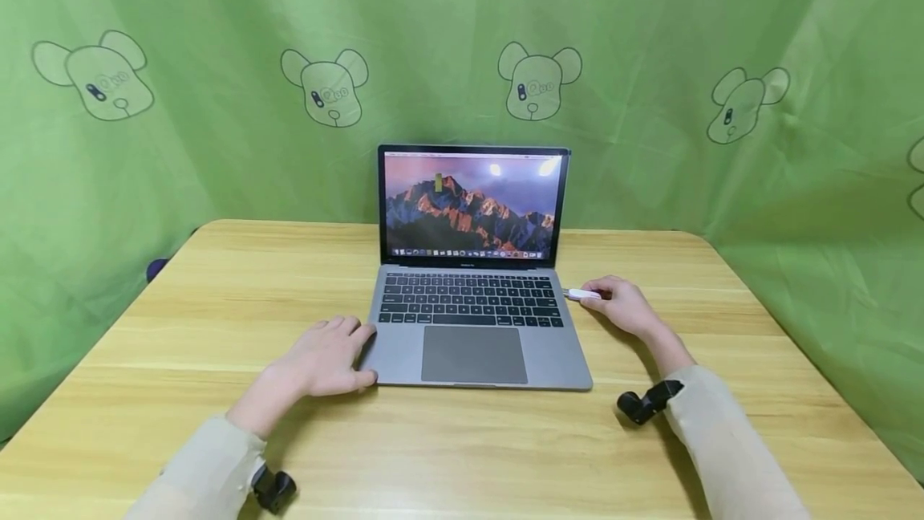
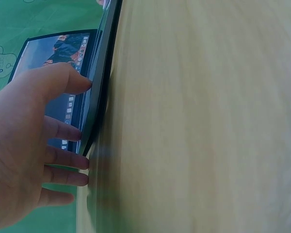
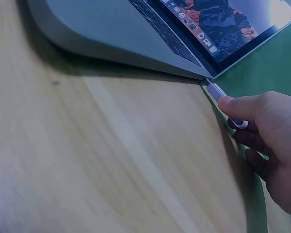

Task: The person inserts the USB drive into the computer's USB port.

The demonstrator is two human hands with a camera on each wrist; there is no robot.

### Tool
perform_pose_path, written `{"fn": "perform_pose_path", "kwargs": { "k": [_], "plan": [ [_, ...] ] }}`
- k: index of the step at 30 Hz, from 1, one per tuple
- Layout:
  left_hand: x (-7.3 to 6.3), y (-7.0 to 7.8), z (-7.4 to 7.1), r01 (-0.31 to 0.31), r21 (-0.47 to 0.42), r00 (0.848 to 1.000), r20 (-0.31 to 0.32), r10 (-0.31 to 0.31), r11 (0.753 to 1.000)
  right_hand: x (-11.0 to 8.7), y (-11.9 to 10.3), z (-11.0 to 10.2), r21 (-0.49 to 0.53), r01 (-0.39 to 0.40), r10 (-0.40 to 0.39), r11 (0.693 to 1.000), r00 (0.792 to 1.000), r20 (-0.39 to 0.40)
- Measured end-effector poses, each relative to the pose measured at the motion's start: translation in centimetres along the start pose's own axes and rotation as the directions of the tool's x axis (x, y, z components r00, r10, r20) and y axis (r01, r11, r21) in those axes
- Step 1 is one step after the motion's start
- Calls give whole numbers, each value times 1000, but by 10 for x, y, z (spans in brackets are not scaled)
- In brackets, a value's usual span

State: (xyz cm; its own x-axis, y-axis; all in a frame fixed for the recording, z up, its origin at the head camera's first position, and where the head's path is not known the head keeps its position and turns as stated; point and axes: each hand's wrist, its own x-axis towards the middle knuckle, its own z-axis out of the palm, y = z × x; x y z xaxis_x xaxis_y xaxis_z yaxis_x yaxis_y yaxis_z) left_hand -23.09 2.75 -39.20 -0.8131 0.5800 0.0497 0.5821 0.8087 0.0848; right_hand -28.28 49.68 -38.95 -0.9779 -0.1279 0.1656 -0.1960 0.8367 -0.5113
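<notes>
An open grey laptop stands on the table, its screen lit with a mountain picture. Spread at its front left corner is my left hand, thumb at the front edge and fingers along the left side. In the left wrist view the fingers are fairly straight and the thumb touches the edge. Beside the laptop's right side, my right hand pinches a white and lilac USB flash drive between thumb and fingers. The drive's metal end meets the laptop's side near the hinge.
The wooden table carries the laptop near its middle. A green curtain with bear-head outlines hangs behind and at both sides. Black wrist cameras sit on both light sleeves. Something dark purple shows past the table's left edge.
</notes>
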Motion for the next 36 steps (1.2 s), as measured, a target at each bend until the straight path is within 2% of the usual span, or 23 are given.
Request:
{"fn": "perform_pose_path", "kwargs": {
  "k": [11, 20, 36],
  "plan": [
    [0, 1, 0, 3, -5, 1000, -5, -3, 1000, 3, 4, -3, 12, 46, -46, 999, 999, 23],
    [-1, 0, 1, -2, -10, 1000, -19, 2, 1000, 5, 5, -4, 36, 19, -22, 999, 997, 69],
    [-1, 1, 1, 2, -21, 1000, -18, -2, 1000, 8, 4, -5, 48, 15, -19, 999, 995, 99]
  ]
}}
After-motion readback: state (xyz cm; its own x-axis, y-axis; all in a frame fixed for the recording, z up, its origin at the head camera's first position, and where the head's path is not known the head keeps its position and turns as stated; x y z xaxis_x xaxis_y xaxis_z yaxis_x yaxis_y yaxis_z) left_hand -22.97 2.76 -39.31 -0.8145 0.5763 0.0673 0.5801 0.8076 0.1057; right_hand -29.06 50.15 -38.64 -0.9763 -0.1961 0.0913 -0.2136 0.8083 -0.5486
